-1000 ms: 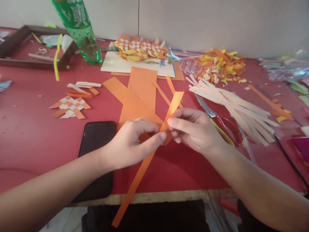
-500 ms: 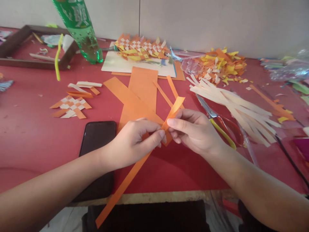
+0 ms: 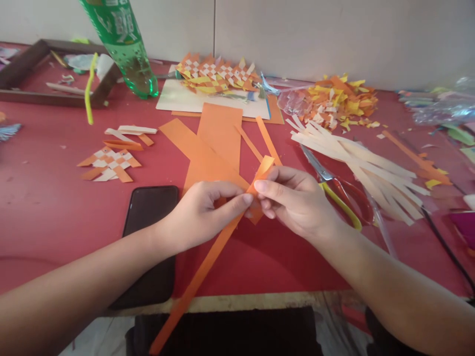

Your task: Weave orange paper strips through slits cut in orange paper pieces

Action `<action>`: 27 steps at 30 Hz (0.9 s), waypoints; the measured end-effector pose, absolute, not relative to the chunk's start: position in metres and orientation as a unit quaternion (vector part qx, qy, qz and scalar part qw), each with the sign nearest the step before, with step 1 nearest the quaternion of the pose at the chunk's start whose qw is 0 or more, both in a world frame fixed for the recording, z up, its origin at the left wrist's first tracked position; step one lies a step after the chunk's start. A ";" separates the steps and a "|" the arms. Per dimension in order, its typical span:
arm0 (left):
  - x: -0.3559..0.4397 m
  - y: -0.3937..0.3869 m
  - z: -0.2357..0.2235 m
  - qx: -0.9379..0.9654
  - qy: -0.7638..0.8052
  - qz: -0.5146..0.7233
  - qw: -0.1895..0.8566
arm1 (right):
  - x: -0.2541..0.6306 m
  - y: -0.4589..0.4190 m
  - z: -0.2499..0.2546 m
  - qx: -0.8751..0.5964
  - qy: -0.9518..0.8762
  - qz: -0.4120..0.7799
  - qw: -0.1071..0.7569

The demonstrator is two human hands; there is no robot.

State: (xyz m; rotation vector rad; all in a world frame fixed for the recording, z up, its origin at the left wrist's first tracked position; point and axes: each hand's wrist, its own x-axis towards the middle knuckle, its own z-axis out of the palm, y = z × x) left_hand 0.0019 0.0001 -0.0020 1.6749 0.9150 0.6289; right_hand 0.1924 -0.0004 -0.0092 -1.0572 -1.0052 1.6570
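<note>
A long orange paper strip (image 3: 208, 262) is pinched between both hands, with its long end trailing down past the table's front edge. My left hand (image 3: 211, 210) grips it between thumb and fingers at about the middle of the view. Close beside it, my right hand (image 3: 291, 195) pinches the strip near its upper end, which sticks up above the fingers. Beneath and behind the hands lie wide orange paper sheets (image 3: 220, 133) and narrow orange strips (image 3: 267, 138). The fingertips hide part of the held strip.
A black phone (image 3: 148, 217) lies left, below a woven paper fish (image 3: 111, 160). Scissors (image 3: 330, 183) and cream paper strips (image 3: 371, 168) are at right. Behind stand a green bottle (image 3: 129, 54), woven fish (image 3: 218, 74), a scrap pile (image 3: 341, 99) and a wooden frame (image 3: 40, 96).
Both hands still hold the orange strip, almost in place. The strip's upper end now sticks up less above my right fingers, and its trailing end hangs slightly lower.
</note>
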 end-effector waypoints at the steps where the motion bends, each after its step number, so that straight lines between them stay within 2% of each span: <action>1: 0.002 0.000 -0.002 0.703 0.382 0.270 0.535 | 0.192 -0.001 -0.009 -0.427 -0.412 0.670 0.447; 9: 0.003 -0.002 -0.001 0.737 0.398 0.265 0.478 | 0.193 -0.002 -0.013 -0.452 -0.427 0.652 0.435; 27: 0.004 0.000 -0.001 0.715 0.399 0.275 0.504 | 0.191 -0.002 -0.012 -0.452 -0.453 0.640 0.425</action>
